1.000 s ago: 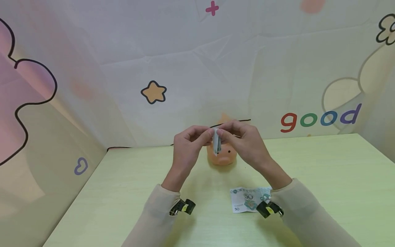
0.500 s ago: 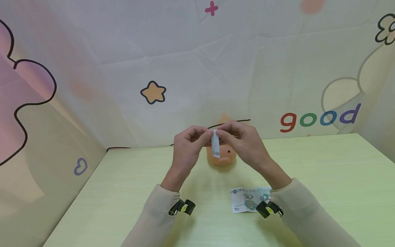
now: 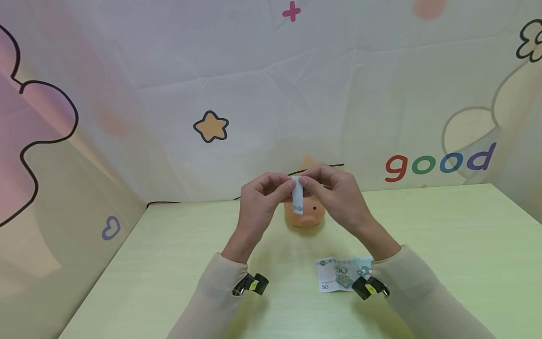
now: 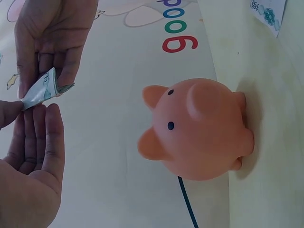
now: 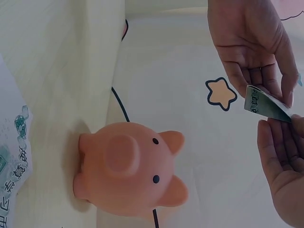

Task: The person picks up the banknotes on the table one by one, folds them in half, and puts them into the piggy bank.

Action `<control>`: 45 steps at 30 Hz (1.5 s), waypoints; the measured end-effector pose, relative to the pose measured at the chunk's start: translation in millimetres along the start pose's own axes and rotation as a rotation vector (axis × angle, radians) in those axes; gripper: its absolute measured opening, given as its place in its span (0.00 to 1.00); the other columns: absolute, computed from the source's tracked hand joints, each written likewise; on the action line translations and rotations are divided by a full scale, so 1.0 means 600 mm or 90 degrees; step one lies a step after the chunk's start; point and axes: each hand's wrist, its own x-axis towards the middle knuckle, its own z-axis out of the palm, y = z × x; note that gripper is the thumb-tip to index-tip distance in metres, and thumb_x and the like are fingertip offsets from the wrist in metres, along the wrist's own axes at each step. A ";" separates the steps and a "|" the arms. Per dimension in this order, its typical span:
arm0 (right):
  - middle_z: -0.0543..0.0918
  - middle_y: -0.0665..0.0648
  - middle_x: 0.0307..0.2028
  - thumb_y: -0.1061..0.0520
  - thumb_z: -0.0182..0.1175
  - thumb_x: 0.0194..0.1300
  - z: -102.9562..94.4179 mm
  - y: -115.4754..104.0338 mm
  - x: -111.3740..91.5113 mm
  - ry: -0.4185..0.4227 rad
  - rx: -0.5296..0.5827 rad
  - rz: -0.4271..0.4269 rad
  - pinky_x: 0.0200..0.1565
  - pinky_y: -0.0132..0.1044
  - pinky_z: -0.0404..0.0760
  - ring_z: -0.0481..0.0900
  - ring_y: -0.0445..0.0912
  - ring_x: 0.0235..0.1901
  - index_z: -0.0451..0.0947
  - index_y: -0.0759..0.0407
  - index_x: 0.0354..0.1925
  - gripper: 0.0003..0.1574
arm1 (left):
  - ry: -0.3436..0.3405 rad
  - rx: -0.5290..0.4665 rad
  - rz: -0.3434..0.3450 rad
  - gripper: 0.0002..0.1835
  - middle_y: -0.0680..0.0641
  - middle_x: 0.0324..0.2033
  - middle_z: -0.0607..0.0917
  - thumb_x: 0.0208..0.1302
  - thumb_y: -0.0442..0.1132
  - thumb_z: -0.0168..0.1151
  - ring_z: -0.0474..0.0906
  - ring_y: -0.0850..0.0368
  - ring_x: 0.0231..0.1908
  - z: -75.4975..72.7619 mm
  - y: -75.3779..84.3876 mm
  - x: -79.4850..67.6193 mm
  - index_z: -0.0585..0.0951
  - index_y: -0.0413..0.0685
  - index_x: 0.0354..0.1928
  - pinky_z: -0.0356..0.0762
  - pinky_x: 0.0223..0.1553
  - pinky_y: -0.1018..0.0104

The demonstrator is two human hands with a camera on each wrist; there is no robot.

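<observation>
Between both hands, a play banknote (image 3: 298, 197) folded into a narrow strip is held up in the air. My left hand (image 3: 261, 200) pinches one edge with thumb and fingers, and my right hand (image 3: 334, 195) pinches the other. The left wrist view shows the folded banknote (image 4: 45, 91) with its layers fanned slightly at the free end. Behind the hands in the head view, an orange piggy bank (image 3: 306, 217) stands on the table, its upper part covered by fingers and note. Its snout and eyes face me.
A second banknote (image 3: 338, 278) marked 50 lies creased on the pale table (image 3: 169, 282), partly covered by the right sleeve. A printed cloth backdrop (image 3: 254, 94) rises at the table's far edge. Each sleeve carries a small black wrist camera (image 3: 251, 284).
The folded banknote has turned from an edge-on view with its fold gaping to showing one flat, narrow face. Both hands stay nearly in place. The piggy bank and loose banknote have not moved.
</observation>
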 end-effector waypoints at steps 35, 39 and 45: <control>0.88 0.59 0.40 0.62 0.66 0.76 -0.004 -0.003 0.001 0.020 0.020 -0.007 0.49 0.35 0.88 0.90 0.47 0.37 0.85 0.67 0.48 0.08 | -0.009 0.031 -0.010 0.07 0.44 0.35 0.88 0.73 0.30 0.67 0.88 0.57 0.33 0.004 -0.008 -0.002 0.87 0.29 0.44 0.90 0.43 0.58; 0.88 0.59 0.40 0.64 0.66 0.75 -0.003 -0.003 0.001 0.016 0.027 -0.008 0.49 0.35 0.88 0.90 0.47 0.37 0.85 0.68 0.47 0.07 | -0.004 0.037 -0.007 0.06 0.46 0.32 0.87 0.72 0.29 0.67 0.87 0.58 0.32 0.006 -0.005 -0.001 0.86 0.29 0.42 0.90 0.41 0.59; 0.88 0.58 0.40 0.62 0.66 0.75 -0.005 -0.003 0.001 0.020 0.010 -0.004 0.50 0.34 0.87 0.90 0.46 0.38 0.85 0.67 0.48 0.08 | -0.003 0.040 -0.006 0.07 0.45 0.33 0.87 0.72 0.29 0.67 0.87 0.58 0.32 0.007 -0.004 -0.002 0.86 0.29 0.43 0.90 0.40 0.61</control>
